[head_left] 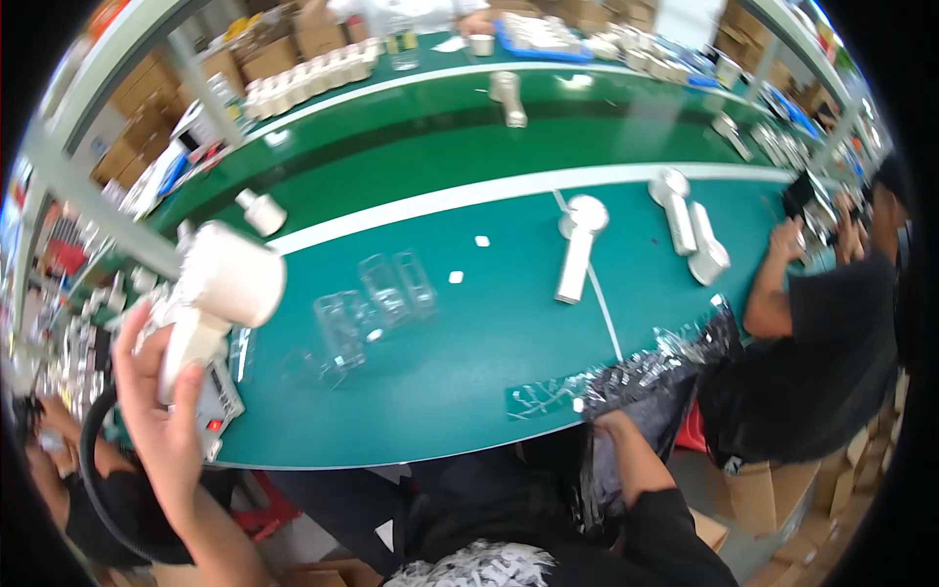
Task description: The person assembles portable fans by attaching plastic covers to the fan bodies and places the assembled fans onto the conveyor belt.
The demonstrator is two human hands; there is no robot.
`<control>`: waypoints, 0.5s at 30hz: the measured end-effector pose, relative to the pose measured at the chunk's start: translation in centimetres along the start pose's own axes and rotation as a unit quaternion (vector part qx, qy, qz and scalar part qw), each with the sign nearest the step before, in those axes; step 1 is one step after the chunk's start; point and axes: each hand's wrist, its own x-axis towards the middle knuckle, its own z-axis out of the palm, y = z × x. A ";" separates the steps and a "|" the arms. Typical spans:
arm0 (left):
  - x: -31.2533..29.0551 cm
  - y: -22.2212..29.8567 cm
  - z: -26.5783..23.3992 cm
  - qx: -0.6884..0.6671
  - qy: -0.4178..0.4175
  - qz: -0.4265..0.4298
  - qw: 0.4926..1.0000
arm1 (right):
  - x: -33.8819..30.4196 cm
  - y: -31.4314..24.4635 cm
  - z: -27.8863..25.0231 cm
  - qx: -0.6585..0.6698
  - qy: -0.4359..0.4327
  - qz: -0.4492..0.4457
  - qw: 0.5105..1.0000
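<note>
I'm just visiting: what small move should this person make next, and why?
Perhaps bring the right hand over to steady the white device: the left hand alone holds it up, while the right is down at the black plastic bag by the near edge of the green table.

- 4 white handheld gadgets (580,256), counting the one held up plus the three on the near tabletop (440,391)
- at least 3 clear plastic trays (339,333), kinda hard to tell apart
- 2 little flat white squares (456,278)
- 1 black plastic bag (660,382)
- 2 bare hands, left hand (161,421) and right hand (614,427)
- at least 3 other people (831,323)
</note>
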 end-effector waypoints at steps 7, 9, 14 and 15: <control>-3.9 -2.3 2.4 -0.062 0.009 -0.056 0.996 | -8.8 -4.7 -1.4 -0.254 0.296 -0.007 0.921; -4.5 -3.0 2.7 -0.053 0.002 -0.046 0.998 | -9.4 -3.3 -2.0 -0.293 0.284 -0.016 0.913; -6.8 -4.6 2.9 -0.070 -0.008 -0.027 0.997 | -12.3 -2.0 -4.0 -0.321 0.093 -0.091 0.938; -7.1 -4.6 3.2 -0.054 -0.015 -0.020 0.998 | -13.5 -3.8 -4.3 -0.317 0.170 -0.151 0.921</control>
